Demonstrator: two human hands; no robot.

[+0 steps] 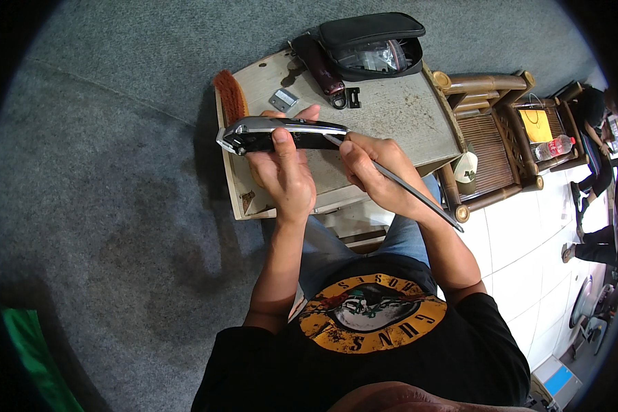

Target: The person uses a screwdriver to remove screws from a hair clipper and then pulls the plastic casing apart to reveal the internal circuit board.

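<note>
My left hand (281, 172) grips a black and silver hair clipper (281, 132), held sideways above a small worn wooden table (405, 113). The thumb lies across the clipper's black body, and its blade end points left. My right hand (374, 172) holds a long thin metal tool (419, 197) like a pen. The tool's tip touches the right part of the clipper body, and its shaft runs down to the right past my wrist.
On the table lie a brown-bristled brush (230, 96), a small metal blade piece (283, 100), a dark red clipper body (321, 65), a small black part (353, 97) and an open black pouch (374, 44). A bamboo rack (491, 137) stands right, with a plastic bottle (553, 147).
</note>
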